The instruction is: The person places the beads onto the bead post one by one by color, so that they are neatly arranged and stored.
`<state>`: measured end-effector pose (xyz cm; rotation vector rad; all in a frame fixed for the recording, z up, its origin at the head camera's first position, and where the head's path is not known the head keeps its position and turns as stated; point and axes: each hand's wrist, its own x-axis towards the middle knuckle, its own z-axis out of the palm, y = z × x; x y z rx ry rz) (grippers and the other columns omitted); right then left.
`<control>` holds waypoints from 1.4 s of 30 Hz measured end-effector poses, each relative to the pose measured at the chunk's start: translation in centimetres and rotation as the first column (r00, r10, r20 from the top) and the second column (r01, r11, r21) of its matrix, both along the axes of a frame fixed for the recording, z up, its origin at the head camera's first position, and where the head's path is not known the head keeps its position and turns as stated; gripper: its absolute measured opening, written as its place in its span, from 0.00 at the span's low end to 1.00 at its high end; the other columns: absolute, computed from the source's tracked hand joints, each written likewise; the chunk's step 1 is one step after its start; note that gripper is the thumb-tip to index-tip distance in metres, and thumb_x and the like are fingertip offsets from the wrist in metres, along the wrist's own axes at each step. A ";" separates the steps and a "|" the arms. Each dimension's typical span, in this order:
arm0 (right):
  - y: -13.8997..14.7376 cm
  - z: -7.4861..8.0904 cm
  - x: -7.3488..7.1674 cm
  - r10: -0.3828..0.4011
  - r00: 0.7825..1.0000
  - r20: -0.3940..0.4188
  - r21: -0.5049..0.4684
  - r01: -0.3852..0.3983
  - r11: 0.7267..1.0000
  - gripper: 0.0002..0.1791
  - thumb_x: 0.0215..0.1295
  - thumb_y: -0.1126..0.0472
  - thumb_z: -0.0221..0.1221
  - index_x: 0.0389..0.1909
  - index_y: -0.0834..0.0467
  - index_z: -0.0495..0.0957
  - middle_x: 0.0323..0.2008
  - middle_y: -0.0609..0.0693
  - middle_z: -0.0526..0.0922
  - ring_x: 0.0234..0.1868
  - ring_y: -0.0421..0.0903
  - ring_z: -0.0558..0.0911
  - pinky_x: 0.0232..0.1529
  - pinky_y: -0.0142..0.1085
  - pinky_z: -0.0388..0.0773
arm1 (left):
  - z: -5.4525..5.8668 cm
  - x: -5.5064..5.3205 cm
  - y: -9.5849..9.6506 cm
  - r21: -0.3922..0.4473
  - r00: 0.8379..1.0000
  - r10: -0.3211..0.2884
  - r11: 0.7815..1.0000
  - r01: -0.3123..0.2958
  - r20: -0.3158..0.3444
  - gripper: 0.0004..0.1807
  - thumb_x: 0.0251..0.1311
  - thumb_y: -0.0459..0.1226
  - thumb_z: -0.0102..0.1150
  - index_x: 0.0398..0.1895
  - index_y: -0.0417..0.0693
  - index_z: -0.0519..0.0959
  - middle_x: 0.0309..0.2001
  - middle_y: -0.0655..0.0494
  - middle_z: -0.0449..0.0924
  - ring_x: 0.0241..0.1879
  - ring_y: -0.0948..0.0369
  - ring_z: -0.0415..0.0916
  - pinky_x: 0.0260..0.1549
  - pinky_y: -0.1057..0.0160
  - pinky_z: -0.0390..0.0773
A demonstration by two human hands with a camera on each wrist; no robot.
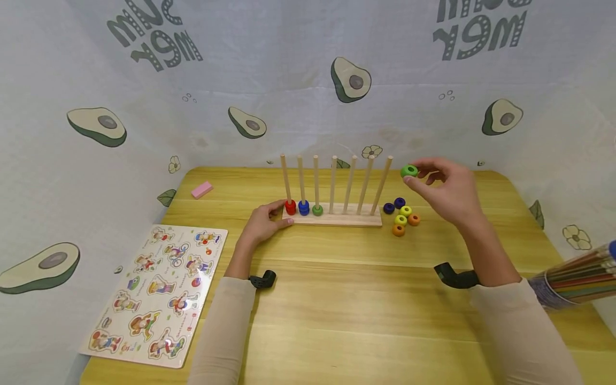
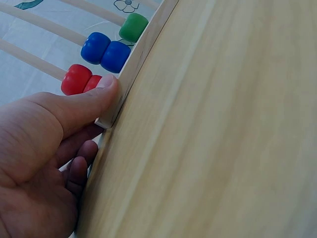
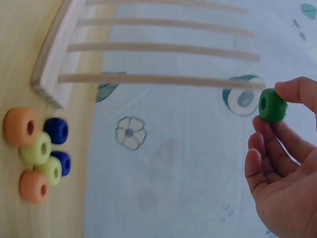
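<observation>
A wooden peg board (image 1: 332,219) with several upright pegs stands toward the back of the table. Its leftmost peg carries red beads (image 1: 290,207), the second two blue beads (image 1: 303,208), the third one green bead (image 1: 317,210). My left hand (image 1: 263,222) grips the board's left end, thumb along the front edge (image 2: 106,89). Raised beside the tip of the rightmost peg, my right hand (image 1: 449,190) pinches a green bead (image 3: 272,105) between thumb and fingers. The hole of this bead shows in the right wrist view.
Loose orange (image 1: 398,230), yellow (image 1: 401,220) and dark blue beads (image 1: 389,208) lie right of the board. A picture puzzle (image 1: 202,299) is at the left, a pink block (image 1: 201,190) behind it. A holder of pencils (image 1: 553,291) stands at the right edge.
</observation>
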<state>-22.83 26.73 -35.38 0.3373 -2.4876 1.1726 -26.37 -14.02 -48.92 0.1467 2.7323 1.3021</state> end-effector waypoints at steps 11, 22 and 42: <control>-5.5 2.6 -1.2 0.114 0.990 -0.077 -0.043 -0.118 0.992 0.15 0.66 0.58 0.69 0.52 0.57 0.87 0.42 0.51 0.84 0.45 0.40 0.75 0.48 0.31 0.69 | 0.0 0.0 0.0 0.007 1.000 0.001 1.000 -0.001 0.005 0.37 0.62 0.52 0.72 0.75 0.63 0.72 0.67 0.46 0.76 0.64 0.48 0.73 0.65 0.44 0.73; -10.8 3.4 -3.1 0.231 0.973 -0.011 0.052 -0.230 0.972 0.19 0.69 0.55 0.66 0.59 0.55 0.83 0.49 0.52 0.85 0.52 0.50 0.78 0.52 0.46 0.73 | -0.1 -0.2 -0.2 -0.003 1.000 0.001 1.000 -0.001 0.002 0.37 0.62 0.52 0.72 0.74 0.64 0.72 0.66 0.47 0.77 0.63 0.48 0.73 0.65 0.44 0.74; -14.8 3.7 -4.8 0.307 0.948 0.084 0.134 -0.316 0.939 0.21 0.72 0.53 0.64 0.61 0.57 0.81 0.54 0.55 0.85 0.57 0.55 0.79 0.62 0.53 0.74 | 0.1 -0.2 -0.1 0.017 1.000 0.005 1.000 -0.005 0.019 0.38 0.60 0.54 0.72 0.74 0.66 0.72 0.68 0.48 0.76 0.65 0.48 0.72 0.66 0.43 0.73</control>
